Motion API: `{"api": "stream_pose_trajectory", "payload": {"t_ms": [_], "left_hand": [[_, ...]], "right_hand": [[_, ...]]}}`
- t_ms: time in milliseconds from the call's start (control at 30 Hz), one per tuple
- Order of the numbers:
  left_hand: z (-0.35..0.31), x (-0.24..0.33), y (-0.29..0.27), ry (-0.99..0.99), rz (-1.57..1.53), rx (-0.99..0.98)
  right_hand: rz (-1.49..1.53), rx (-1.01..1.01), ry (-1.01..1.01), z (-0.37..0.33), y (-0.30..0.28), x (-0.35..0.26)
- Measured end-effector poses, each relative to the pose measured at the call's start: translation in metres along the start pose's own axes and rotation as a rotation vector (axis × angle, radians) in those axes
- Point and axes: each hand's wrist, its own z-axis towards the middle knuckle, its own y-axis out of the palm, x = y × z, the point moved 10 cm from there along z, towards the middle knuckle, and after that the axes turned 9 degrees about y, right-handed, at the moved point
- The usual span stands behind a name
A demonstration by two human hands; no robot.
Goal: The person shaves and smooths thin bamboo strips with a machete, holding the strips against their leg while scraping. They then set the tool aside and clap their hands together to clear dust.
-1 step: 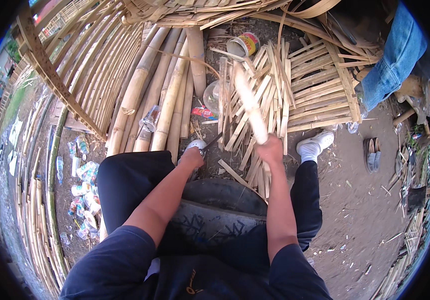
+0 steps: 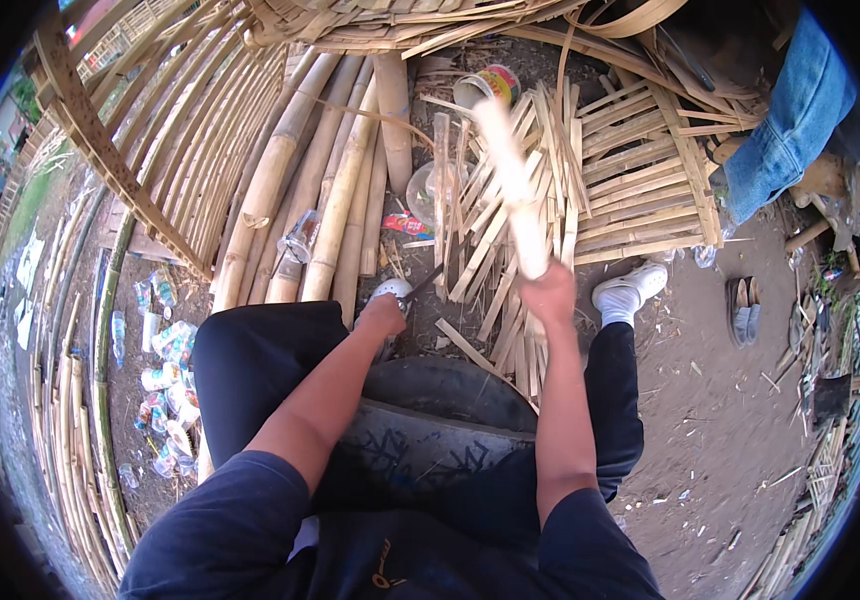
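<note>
My right hand (image 2: 549, 296) is closed around the lower end of a pale, thick stick (image 2: 515, 205). The stick slants up and away over a heap of split bamboo strips (image 2: 555, 165), and its far end is smeared by motion. My left hand (image 2: 382, 316), closed too, is low by my left knee, near the white shoe (image 2: 390, 288). From it a dark, narrow knife blade (image 2: 427, 283) points up to the right, toward the strips; the handle is hidden in my fingers. A gap separates the stick from the blade.
Thick bamboo poles (image 2: 335, 215) lie ahead on the left, beside a slatted bamboo frame (image 2: 150, 190). Before me is a dark round-topped block (image 2: 440, 385). A paint tin (image 2: 490, 88) stands beyond the strips. Plastic litter (image 2: 175, 370) lies left; another person's denim leg (image 2: 790, 120) is at right.
My right hand has moved slightly up and to the right. The stick has swung a little to the right with it. My left hand and the blade look almost unmoved.
</note>
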Motion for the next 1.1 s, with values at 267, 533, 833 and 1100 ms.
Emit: {"api": "stream_pose_trajectory", "payload": {"t_ms": [267, 533, 833, 1100], "left_hand": [[0.002, -0.004, 0.01, -0.017, -0.002, -0.052], [-0.013, -0.016, -0.005, -0.115, -0.046, -0.032], [-0.033, 0.021, -0.009, 0.022, 0.033, 0.082], [-0.035, 0.005, 0.005, 0.002, 0.047, 0.065]], "right_hand": [[-0.012, -0.023, 0.118, -0.014, 0.068, 0.081], [-0.562, -0.553, 0.284, -0.027, 0.106, 0.101], [-0.604, -0.453, 0.19, 0.011, 0.056, 0.063], [0.193, -0.004, 0.01, 0.013, -0.044, -0.063]]}}
